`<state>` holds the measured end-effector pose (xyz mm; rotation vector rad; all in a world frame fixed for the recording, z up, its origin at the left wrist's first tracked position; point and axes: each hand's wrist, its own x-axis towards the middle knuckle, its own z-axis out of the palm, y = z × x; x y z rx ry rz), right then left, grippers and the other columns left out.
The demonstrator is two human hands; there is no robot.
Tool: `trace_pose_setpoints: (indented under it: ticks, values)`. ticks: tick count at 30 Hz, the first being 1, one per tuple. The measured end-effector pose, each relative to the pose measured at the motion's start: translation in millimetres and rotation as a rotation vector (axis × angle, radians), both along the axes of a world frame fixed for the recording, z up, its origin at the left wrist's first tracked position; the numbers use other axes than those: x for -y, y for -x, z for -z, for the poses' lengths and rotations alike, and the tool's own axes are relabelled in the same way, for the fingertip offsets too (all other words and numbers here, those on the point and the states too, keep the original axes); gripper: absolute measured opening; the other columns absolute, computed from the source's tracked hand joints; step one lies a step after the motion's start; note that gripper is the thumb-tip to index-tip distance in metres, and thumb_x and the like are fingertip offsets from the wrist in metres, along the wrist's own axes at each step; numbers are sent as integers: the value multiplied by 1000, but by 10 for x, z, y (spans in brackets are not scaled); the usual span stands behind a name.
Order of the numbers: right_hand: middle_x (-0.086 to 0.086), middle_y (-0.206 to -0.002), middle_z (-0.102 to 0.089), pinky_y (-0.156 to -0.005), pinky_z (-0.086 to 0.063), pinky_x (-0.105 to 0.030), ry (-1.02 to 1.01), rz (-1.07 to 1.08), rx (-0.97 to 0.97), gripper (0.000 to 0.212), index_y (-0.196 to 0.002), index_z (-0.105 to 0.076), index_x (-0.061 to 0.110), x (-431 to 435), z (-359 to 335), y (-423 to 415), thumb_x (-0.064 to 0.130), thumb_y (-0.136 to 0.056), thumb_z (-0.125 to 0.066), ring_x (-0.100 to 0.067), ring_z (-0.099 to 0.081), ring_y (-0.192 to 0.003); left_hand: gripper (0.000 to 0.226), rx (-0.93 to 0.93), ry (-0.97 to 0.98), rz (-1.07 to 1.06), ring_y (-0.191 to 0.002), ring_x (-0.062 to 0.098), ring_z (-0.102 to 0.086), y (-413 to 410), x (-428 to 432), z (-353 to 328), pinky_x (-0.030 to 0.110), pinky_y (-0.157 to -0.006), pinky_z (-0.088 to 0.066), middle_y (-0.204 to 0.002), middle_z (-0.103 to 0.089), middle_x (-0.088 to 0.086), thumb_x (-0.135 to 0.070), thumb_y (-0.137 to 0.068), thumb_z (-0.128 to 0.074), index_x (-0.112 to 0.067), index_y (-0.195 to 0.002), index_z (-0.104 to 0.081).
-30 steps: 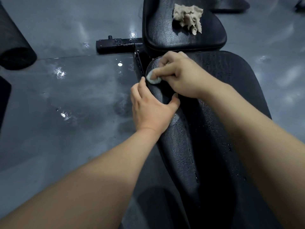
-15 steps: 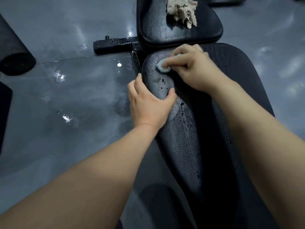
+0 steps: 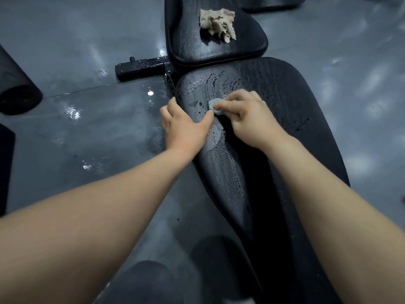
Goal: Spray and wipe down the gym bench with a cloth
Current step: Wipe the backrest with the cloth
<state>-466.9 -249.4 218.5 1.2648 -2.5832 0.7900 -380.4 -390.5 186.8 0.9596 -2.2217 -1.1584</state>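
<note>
Our left hand (image 3: 186, 126) rests open on the wet black vinyl bench pad (image 3: 295, 106); our right hand (image 3: 252, 119) pinches a pale-blue cloth (image 3: 213, 106), pulled back from the pad's top: 1 streak wiped, most still wet.

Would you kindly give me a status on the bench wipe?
Right hand grips blue cloth on wet pad. Left hand rests on pad edge. Tan rag on far pad, not in the way.
</note>
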Motion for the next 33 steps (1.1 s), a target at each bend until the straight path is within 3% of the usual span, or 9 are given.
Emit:
trace_pose_setpoints:
  ticks: [4,6,9,14,17,20,23,29,33]
  values:
    - [6,-111,-62,-94,-46,-49,-7,0,31,33,-115,-75,37,-184,33,-158,16,-93,-62,-26,-52,-100,38,-39,-77,-103,-121,32,-50,190,334,-206,34,-101,-38,-126,-55,13,-40,-95,-55,-7,-114,-54]
    - [4,-109,-60,-93,-45,-39,-23,-33,42,34,-116,-76,33,-260,40,-237,12,-92,-64,-25,-52,-98,30,-34,-87,-98,-115,32,-55,341,501,-302,35,-98,-43,-122,-60,13,-41,-99,-48,-12,-104,-53]
    - [-1,-106,-58,-86,-40,-26,-44,-90,41,30,-113,-77,29,-287,-11,-257,10,-92,-66,-24,-54,-94,40,59,-127,-32,-124,33,-51,536,590,-321,37,-103,-39,-134,-54,17,-48,-106,-34,-12,-114,-49]
    - [-4,-105,-58,-89,-49,-38,22,1,5,32,-112,-77,31,126,-85,26,12,-94,-58,-33,-56,-96,32,108,-109,47,-118,29,-50,614,638,-215,33,-92,-33,-135,-52,16,-48,-109,-26,-18,-109,-37]
    - [-5,-104,-61,-86,-46,-38,19,-7,-54,35,-113,-77,28,358,-64,-5,11,-93,-53,-37,-54,-90,37,142,-111,116,-118,29,-52,619,728,-195,35,-99,-38,-132,-55,13,-54,-107,-23,-19,-109,-35]
    - [-3,-103,-62,-84,-44,-37,-13,-172,-81,37,-112,-77,27,271,10,-222,8,-90,-54,-30,-50,-85,40,148,-146,157,-116,30,-55,617,781,-160,48,-106,-43,-126,-58,11,-59,-105,-22,-22,-107,-34]
    - [-2,-105,-60,-85,-46,-40,-56,-299,-74,38,-114,-76,29,105,26,-333,8,-90,-56,-28,-50,-88,42,139,-182,191,-115,28,-55,616,812,-140,51,-105,-44,-121,-59,7,-62,-103,-22,-22,-108,-35]
    - [-8,-105,-58,-88,-46,-42,20,-40,-89,40,-113,-76,29,466,-15,-36,10,-91,-49,-37,-52,-90,50,133,-251,252,-115,28,-58,612,879,-149,55,-102,-48,-124,-58,6,-68,-98,-24,-24,-114,-38]
    - [-4,-105,-59,-84,-44,-42,-68,-204,-91,44,-109,-77,28,394,-32,-209,4,-86,-47,-31,-47,-85,50,136,-299,282,-115,29,-59,608,897,-149,58,-102,-47,-122,-59,6,-72,-94,-25,-27,-112,-37]
